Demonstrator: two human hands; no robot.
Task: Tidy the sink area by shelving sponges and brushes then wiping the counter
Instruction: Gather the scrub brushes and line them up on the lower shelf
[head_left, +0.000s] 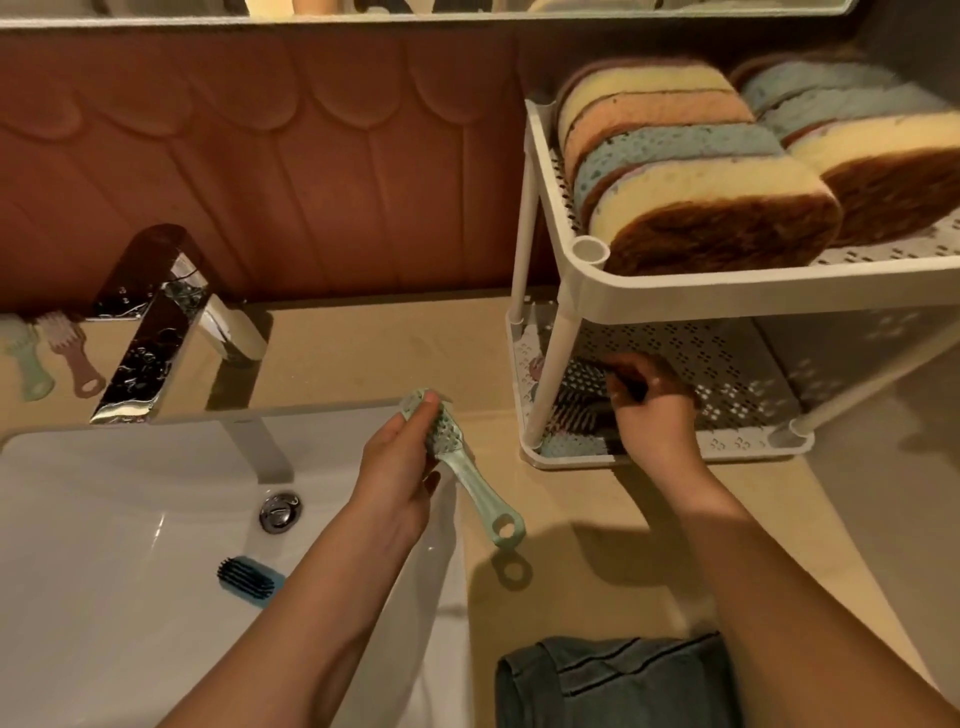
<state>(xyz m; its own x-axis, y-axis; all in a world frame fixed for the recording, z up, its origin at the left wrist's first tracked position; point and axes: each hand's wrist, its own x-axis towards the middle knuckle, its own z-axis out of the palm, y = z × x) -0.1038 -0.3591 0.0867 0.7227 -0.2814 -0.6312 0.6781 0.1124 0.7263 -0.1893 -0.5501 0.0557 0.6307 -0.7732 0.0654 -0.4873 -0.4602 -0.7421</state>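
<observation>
My left hand (400, 467) holds a pale green brush (467, 478) by its head, above the sink's right edge, handle pointing toward me. My right hand (654, 410) reaches into the lower tier of the white two-tier shelf (675, 291), fingers curled on a dark-bristled brush (582, 410) lying there among others. Several sponges (696, 176) stand in rows on the top tier. A blue brush (249, 574) lies in the white sink (104, 519). A green brush (28, 358) and a pink brush (72, 353) lie on the counter left of the faucet.
The chrome faucet (161, 322) stands behind the basin, with the drain plug (279, 512) below it. A folded grey cloth (613, 680) lies on the beige counter (597, 545) near the front edge. A brown tiled wall rises behind.
</observation>
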